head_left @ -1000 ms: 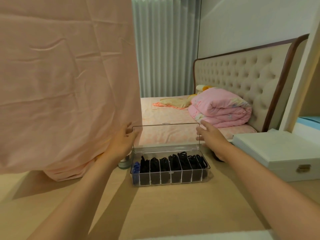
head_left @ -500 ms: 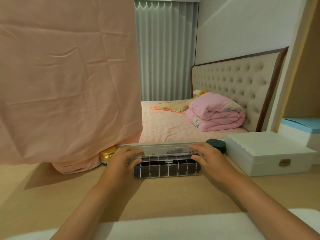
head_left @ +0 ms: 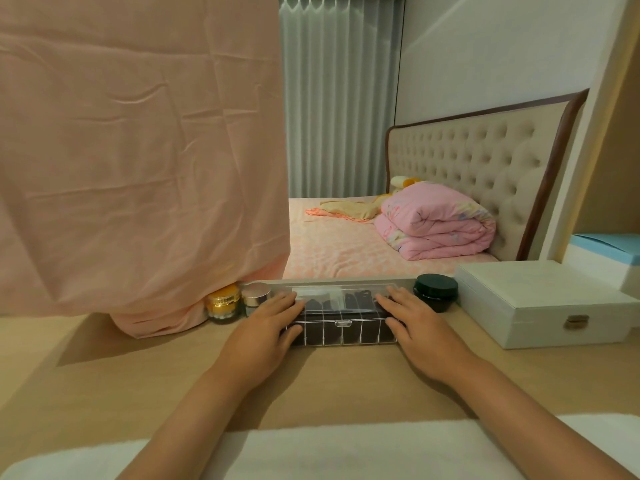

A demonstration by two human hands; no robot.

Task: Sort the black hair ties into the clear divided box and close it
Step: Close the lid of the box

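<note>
Clear plastic box (head_left: 341, 329), lid (head_left: 325, 289) down; left hand (head_left: 263, 336) and right hand (head_left: 424, 332) press flat-fingered.

Dim, warm indoor light fills the room. The hanging pink cloth (head_left: 138, 150) throws a soft shadow on the counter (head_left: 104, 393) near its left edge. Pale glare sits on the clear box lid (head_left: 332, 292). Wide-angle bending curves the headboard (head_left: 485, 161) and the picture's edges, and fine detail looks slightly soft.
</note>
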